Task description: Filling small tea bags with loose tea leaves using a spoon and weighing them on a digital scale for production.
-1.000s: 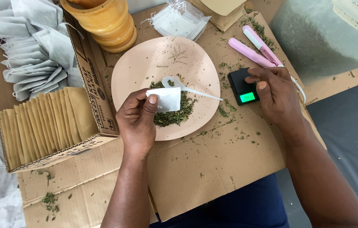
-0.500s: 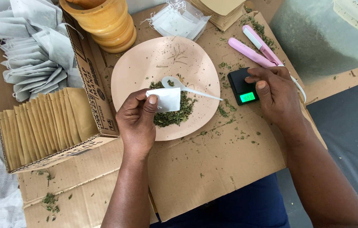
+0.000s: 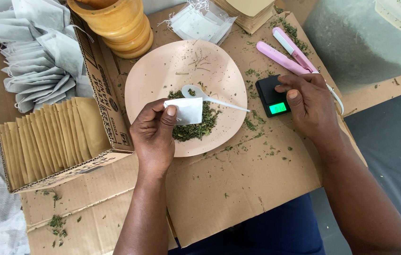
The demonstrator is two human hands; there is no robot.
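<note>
My left hand (image 3: 153, 134) pinches a small white tea bag (image 3: 185, 111) over a pale pink plate (image 3: 162, 71). A heap of dried green herbs (image 3: 195, 127) lies on the plate, with a white plastic spoon (image 3: 210, 98) resting across it. My right hand (image 3: 308, 106) rests on a small black pocket scale (image 3: 272, 97) whose green display is lit; its fingers touch the scale's top edge and hold nothing.
A cardboard box (image 3: 110, 113) at left holds brown paper envelopes (image 3: 49, 137) and white filter bags (image 3: 35, 52). A wooden mortar (image 3: 115, 26) stands behind the plate. More white bags (image 3: 200, 21), a pink heat sealer (image 3: 285, 52) and a large grey tub (image 3: 361, 38) lie beyond. Herb crumbs dot the cardboard sheet (image 3: 238, 179).
</note>
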